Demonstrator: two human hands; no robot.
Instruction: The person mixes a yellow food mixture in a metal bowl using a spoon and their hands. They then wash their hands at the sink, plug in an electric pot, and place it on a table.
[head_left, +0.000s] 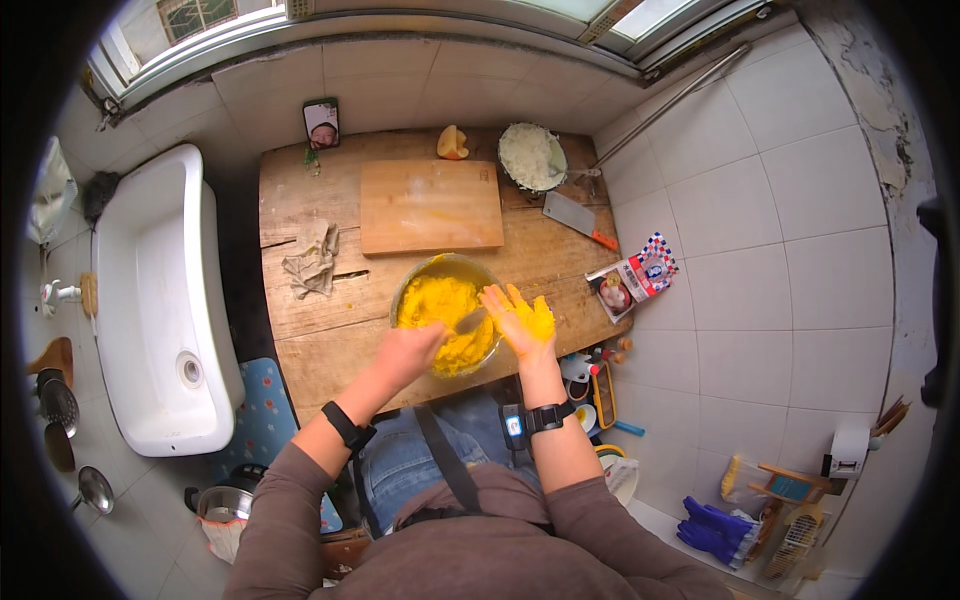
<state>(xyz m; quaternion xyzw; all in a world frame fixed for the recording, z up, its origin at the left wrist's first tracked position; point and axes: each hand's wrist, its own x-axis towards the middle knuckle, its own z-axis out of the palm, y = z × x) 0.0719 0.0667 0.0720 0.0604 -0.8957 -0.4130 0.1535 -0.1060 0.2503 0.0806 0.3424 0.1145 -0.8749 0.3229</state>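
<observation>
A metal bowl (491, 271) of yellow dough or mash (442, 296) stands at the near edge of the wooden table. My left hand (412, 352) is closed on the handle of a spoon (471, 322), whose bowl points right over the yellow mash. At the bowl's right rim my right hand (525, 322) is held palm up with fingers spread; yellow mash is smeared on its palm and fingers. Beyond the bowl lies a wooden cutting board (431, 206). A cleaver (571, 214) with an orange handle rests to the right of the board.
At the back stand a bowl of white shreds (527, 156), a pumpkin piece (452, 142) and a propped phone (322, 124). A crumpled cloth (311, 259) lies left, a printed flour packet (632, 277) right. A white sink (161, 300) is beyond the table's left side.
</observation>
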